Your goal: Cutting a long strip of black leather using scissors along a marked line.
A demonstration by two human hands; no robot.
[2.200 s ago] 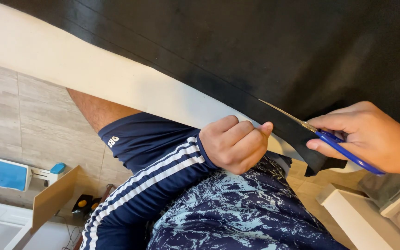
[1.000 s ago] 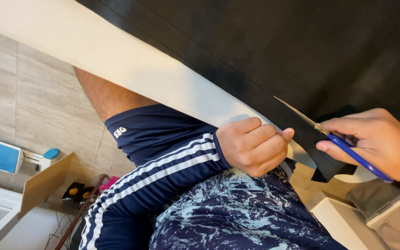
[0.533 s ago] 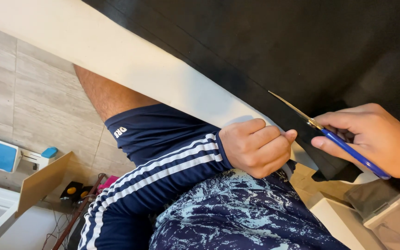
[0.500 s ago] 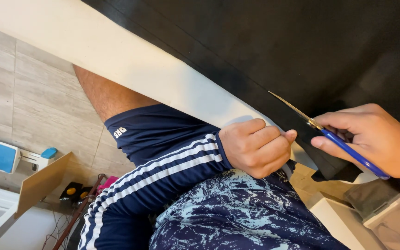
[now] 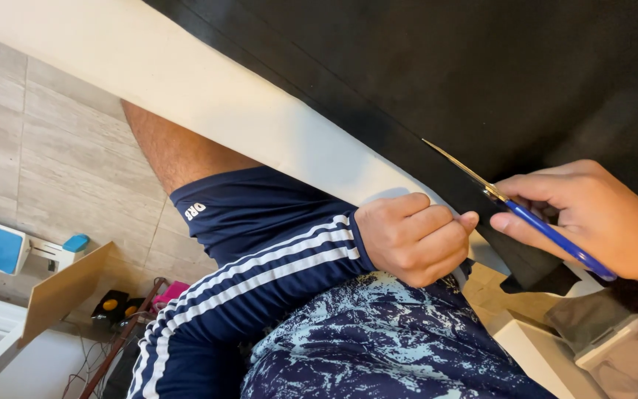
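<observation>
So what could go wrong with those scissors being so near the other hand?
The blades of the scissors run along the edge of the black fabric, and the left hand pinches that edge just beside them, so a slip might nick a finger. The fabric hangs over the table edge; if the left grip loosens, the cut may wander. The right hand holds the blue handles.

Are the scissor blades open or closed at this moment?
Closed, or nearly: the scissors in the right hand show one thin gold point against the black fabric, with no gap visible between blades.
</observation>
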